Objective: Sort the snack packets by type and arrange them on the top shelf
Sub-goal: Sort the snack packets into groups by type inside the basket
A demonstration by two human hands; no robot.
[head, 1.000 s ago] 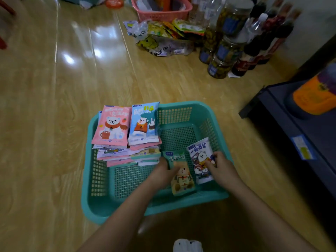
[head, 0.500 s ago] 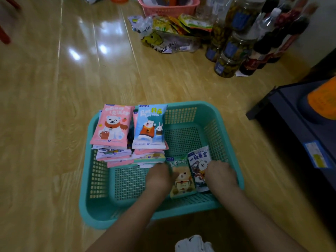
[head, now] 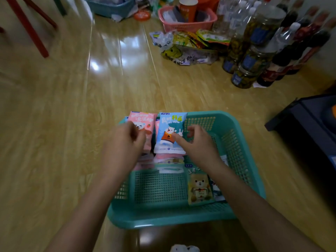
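Reaching into a teal plastic mesh basket (head: 234, 142) on a glossy wooden floor (head: 54, 124), a person works both bare hands over stacked snack packets at the centre of the frame. The left hand (head: 125, 142), blurred, covers a pink bear-print packet (head: 143, 120) at the basket's far left; whether its curled fingers grip it cannot be told. The right hand (head: 198, 142) hovers with fingers spread, its thumb lying on a light-blue bear-and-rabbit packet (head: 169, 131) just beside the pink one. Toward the lower right of the basket lies a green bear packet (head: 199, 186). Jars and dark bottles (head: 263, 51) crowd the upper right near a pink plastic basket (head: 187, 22).
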